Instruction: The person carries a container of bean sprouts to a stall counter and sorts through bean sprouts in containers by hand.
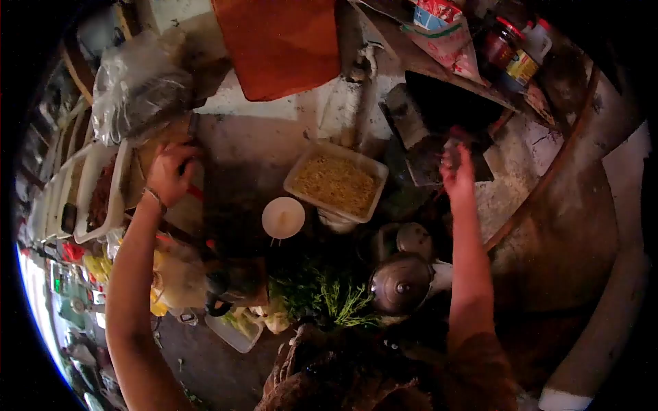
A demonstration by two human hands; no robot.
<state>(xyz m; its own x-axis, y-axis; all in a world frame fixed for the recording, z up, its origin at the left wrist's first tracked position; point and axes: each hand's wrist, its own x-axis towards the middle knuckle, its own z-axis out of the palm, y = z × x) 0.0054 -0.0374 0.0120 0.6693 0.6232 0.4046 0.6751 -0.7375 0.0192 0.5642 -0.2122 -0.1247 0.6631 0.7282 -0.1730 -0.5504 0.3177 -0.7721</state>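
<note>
My left hand (170,172) is to the left of the tub of yellowish crumbs (336,183), against a brown board-like surface (179,131). Its fingers are bent, with a gap between thumb and forefinger; whether they grip the surface or just rest there, I cannot tell. My right hand (458,168) is to the right of the tub, near a dark box-like opening (445,96). A dim blur covers those fingertips, so I cannot tell whether they pinch something. Beyond the tub, up to the right, are a red-lidded jar (499,45), a yellow label (522,67) and a pale pink bag (452,48) with greenish print; I can't read any lettering on them.
</note>
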